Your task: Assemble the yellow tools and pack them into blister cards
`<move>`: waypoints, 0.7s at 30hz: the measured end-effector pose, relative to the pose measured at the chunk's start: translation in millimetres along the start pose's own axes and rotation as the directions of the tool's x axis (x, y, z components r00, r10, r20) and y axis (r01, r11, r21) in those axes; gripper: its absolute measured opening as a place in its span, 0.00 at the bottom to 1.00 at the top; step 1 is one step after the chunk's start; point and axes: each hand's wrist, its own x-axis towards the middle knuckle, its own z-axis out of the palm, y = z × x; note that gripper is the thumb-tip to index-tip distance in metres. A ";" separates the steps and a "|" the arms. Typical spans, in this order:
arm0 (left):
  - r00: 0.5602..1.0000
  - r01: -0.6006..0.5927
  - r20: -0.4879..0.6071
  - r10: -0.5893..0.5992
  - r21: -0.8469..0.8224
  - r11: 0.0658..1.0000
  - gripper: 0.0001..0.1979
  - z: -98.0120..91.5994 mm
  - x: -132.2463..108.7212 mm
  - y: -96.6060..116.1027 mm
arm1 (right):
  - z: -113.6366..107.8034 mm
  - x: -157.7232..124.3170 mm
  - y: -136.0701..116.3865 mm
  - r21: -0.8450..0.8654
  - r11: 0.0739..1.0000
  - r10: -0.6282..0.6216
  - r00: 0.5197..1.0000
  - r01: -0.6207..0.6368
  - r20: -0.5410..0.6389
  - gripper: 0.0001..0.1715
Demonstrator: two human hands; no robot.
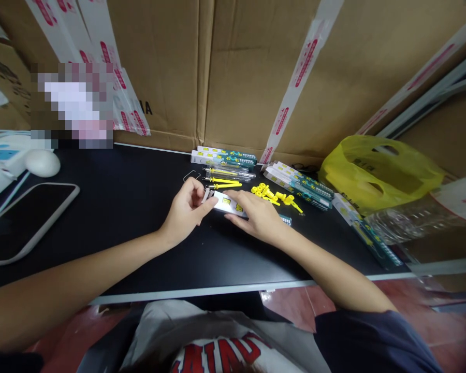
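A slim white and green box [227,203] lies level between my hands over the black table. My left hand [184,212] pinches the flap at its left end between thumb and fingers. Wrapped over the box's right part is my right hand [260,215], its thumb on the near side; the green end sticks out past it. Just beyond the hands lie yellow sticks [226,184] and clear tubes [231,172]. Small yellow plastic parts [264,192] are piled beyond my right hand.
Similar boxes lie stacked at the back [223,157] and to the right [299,185]. One more box [367,230] rests near a clear bottle [411,220] and a yellow bag [376,171]. A phone [31,220] and a power strip [3,155] are at left. Cardboard stands behind.
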 end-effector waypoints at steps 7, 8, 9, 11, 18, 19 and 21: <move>0.999 0.004 0.043 -0.008 0.098 0.995 0.14 -3.5 0.1 -0.5 | -0.6 -0.3 0.2 0.008 1.000 0.007 1.000 -0.008 0.002 0.23; 0.999 0.015 0.048 -0.020 0.104 0.994 0.14 -3.5 0.3 -0.5 | -0.5 -0.3 0.3 0.004 1.000 0.008 1.000 -0.008 0.006 0.23; 0.998 0.025 0.052 -0.031 0.107 0.994 0.15 -3.7 0.7 -0.4 | -0.3 -0.4 0.4 -0.002 1.000 0.007 1.000 -0.007 0.010 0.23; 0.997 0.039 0.058 -0.046 0.112 0.993 0.14 -4.3 2.1 -0.3 | -0.1 -0.4 0.7 -0.013 1.000 0.002 1.000 -0.002 0.014 0.23; 0.996 0.029 0.086 -0.037 0.083 0.996 0.14 -8.4 8.3 -2.6 | -0.6 -0.6 1.3 -0.004 1.000 -0.004 1.000 0.004 0.001 0.23; 0.995 0.032 0.092 -0.040 0.087 0.996 0.14 -8.9 8.8 -3.1 | -0.6 -0.6 1.4 -0.005 1.000 -0.004 1.000 0.004 0.001 0.23; 0.994 0.035 0.097 -0.045 0.108 0.994 0.13 -9.7 9.1 -3.6 | -0.2 -0.6 1.7 -0.012 1.000 -0.003 1.000 0.003 0.005 0.23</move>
